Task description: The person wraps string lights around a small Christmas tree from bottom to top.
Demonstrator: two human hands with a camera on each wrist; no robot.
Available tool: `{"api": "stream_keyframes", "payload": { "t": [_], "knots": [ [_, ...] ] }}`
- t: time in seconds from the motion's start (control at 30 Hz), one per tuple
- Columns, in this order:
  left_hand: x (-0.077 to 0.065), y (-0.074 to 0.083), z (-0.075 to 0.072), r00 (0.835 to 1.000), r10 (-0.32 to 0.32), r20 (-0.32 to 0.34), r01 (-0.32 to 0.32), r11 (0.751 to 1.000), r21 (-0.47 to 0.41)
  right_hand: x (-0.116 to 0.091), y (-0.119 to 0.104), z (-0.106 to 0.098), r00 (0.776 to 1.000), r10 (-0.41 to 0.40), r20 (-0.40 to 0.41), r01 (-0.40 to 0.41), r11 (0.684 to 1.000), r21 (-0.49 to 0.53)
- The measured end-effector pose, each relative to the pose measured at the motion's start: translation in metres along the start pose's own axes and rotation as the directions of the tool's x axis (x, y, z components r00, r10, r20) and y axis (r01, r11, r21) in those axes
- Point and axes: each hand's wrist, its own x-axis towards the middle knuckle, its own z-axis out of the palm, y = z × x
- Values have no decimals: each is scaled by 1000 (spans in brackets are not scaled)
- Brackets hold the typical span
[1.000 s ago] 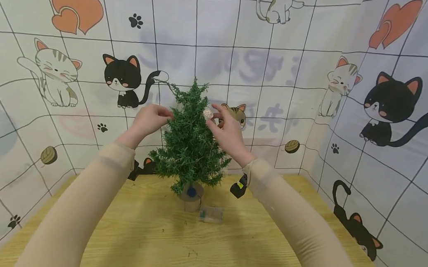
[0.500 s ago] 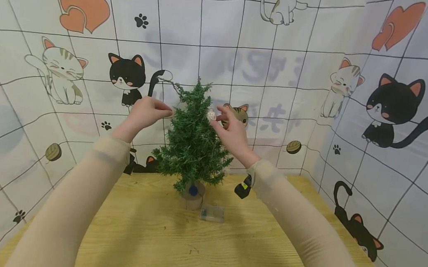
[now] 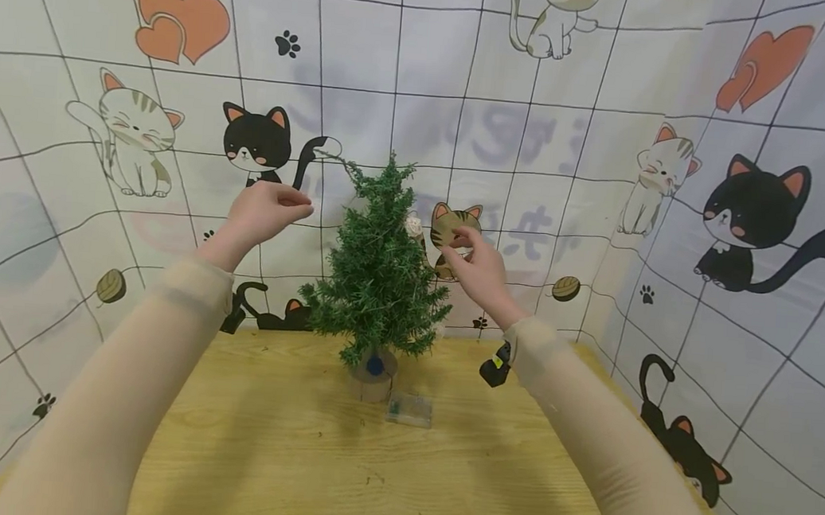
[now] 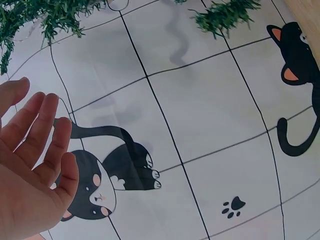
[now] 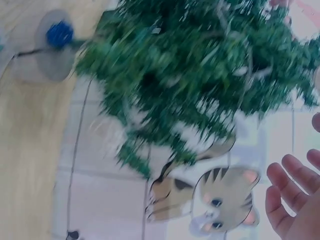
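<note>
A small green artificial Christmas tree (image 3: 378,279) stands upright at the back of the table. Its right side, near the top, carries a whitish ball ornament (image 3: 413,225). Left of the tree and apart from it is my left hand (image 3: 265,211), which holds nothing. In the left wrist view its fingers (image 4: 45,135) are loosely bent. On the other side, a short gap from the ornament, my right hand (image 3: 482,272) hangs with thumb and fingers apart. Relaxed fingers (image 5: 295,190) with nothing in them show in the right wrist view.
The tree's round base (image 3: 372,386) has a blue ball (image 3: 375,365) on top. In front of it lies a clear plastic box (image 3: 410,410), joined by a thin dark wire. A cat-patterned curtain (image 3: 370,39) rises close behind the wooden table (image 3: 263,439).
Both hands have drawn outward from the tree. My right hand has let go of the whitish ball ornament, which stays at the branches. My left fingers have left the branch tips.
</note>
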Motion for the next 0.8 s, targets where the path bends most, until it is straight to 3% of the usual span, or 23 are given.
{"api": "stream_keyframes", "payload": {
  "t": [0.27,0.43,0.6,0.8],
  "knots": [
    [-12,-15,-3,1000,-27,4,27,1000,4,-7,34,-7,996,76,40,-76,997,-22],
    [-13,-8,8,1000,-11,19,11,999,-33,-12,40,-5,992,92,82,-91,996,-15],
    [-1,13,23,999,38,-11,-39,999,-38,-11,31,4,993,58,104,-61,998,17],
    [11,30,34,999,45,-2,-45,998,-52,-3,-2,14,994,-21,104,12,997,78]
  ]
}}
